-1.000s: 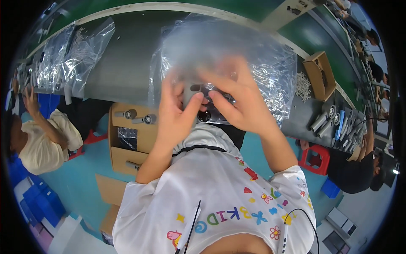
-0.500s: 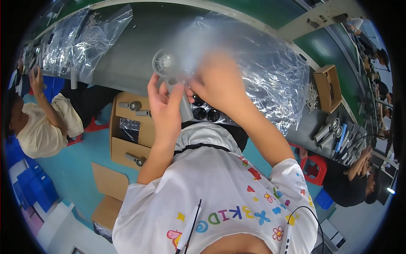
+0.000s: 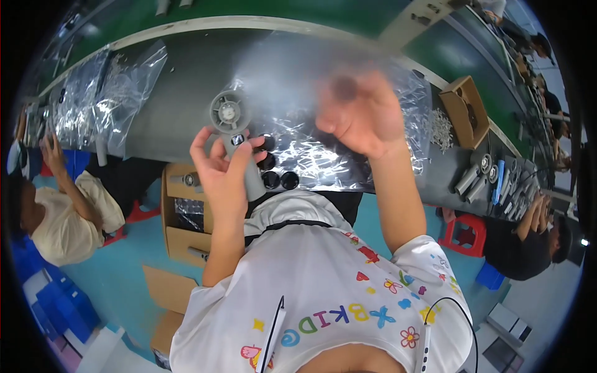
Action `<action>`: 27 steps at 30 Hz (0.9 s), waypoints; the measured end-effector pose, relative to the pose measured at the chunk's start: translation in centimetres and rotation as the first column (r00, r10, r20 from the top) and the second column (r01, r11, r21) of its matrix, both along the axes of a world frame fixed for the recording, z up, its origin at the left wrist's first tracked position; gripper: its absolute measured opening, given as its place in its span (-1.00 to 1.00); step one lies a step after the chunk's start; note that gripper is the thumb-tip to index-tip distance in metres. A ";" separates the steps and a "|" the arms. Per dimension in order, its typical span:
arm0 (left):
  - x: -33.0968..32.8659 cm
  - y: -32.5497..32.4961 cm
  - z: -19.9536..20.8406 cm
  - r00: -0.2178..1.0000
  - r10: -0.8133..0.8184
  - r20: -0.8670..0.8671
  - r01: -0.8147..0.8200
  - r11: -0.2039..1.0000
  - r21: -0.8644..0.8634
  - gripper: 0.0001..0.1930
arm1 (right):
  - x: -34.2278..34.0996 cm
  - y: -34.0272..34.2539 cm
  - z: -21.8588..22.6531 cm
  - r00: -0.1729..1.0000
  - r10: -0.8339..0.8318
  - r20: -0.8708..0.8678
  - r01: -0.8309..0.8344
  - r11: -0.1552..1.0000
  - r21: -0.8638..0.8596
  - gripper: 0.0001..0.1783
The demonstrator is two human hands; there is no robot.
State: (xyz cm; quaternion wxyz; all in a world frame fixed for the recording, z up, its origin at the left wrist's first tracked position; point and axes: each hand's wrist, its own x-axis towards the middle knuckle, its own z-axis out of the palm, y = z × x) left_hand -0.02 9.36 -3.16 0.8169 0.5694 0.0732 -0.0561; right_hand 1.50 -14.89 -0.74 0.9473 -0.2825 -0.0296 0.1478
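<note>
A grey handheld fan [image 3: 250, 177] stands tilted in my left hand [image 3: 225, 165], whose fingers and thumb are wrapped round its handle just below the round head. Fan blades and a pale hub show inside the open ring, and a small dark shiny panel sits on the handle. My right hand [image 3: 367, 118] is raised over the plastic sheet, apart from the fan and smeared by motion. A dark round piece [image 3: 344, 88], blurred, shows at its fingers and seems held there. Beside the fan handle, several black round caps [image 3: 290, 180] lie on the clear plastic sheet [image 3: 317, 158].
An open carton [image 3: 186, 242] holding grey fans stands left of me. Small white parts [image 3: 441, 132] lie by a cardboard box [image 3: 465, 115] at the right. Further right are more grey fans [image 3: 476, 180]. People sit at both sides. Plastic bags [image 3: 127, 93] lie at the far left.
My right hand has moved from beside the fan head away to the right. The fan, in my left hand, shows slightly further left and lower, as the whole view has shifted.
</note>
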 end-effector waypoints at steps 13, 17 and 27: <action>0.2 -4.1 2.9 0.913 -0.406 0.022 0.404 0.898 -0.172 -0.16 | -4.3 0.6 2.2 0.908 -0.403 0.116 0.395 0.729 -0.560 -0.58; -0.2 -5.8 3.6 0.883 -0.466 0.064 0.470 0.872 -0.134 -0.16 | -4.7 1.2 1.6 0.756 -0.425 0.498 0.635 0.292 -0.715 -0.67; -0.4 -7.0 4.1 0.858 -0.508 0.071 0.512 0.838 -0.189 -0.21 | -4.8 1.6 2.0 0.721 -0.465 0.514 0.676 0.309 -0.669 -0.69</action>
